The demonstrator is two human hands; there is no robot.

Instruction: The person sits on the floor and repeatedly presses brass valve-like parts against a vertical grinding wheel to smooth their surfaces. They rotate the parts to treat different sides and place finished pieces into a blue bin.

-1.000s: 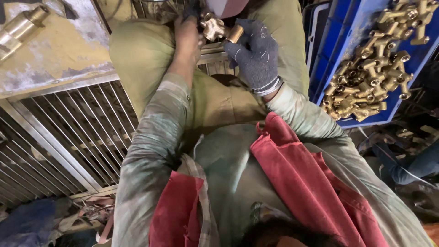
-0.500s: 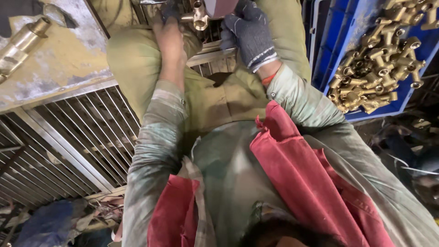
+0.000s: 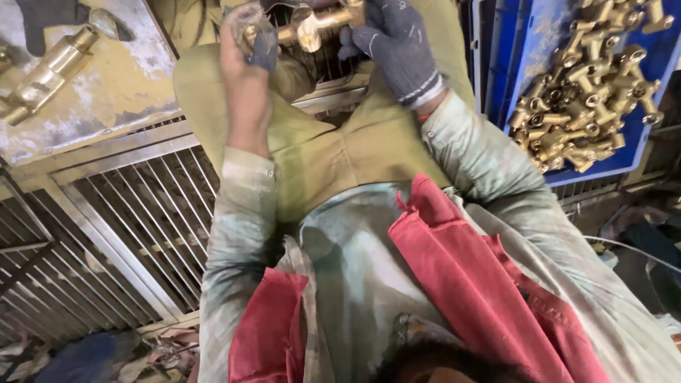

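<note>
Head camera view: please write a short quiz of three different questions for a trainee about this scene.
1. True or false: both hands grip one brass valve fitting.
2. Which hand wears a full dark knitted glove? A) left hand B) right hand
3. Fill in: the pile of brass fittings lies in a ____ plastic crate.

Key: 1 true; 2 B; 3 blue.

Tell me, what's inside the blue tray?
The blue tray holds a heap of brass fittings, piled on one another. The tray floor under the heap is covered, and the tray's top runs out of view.
</note>
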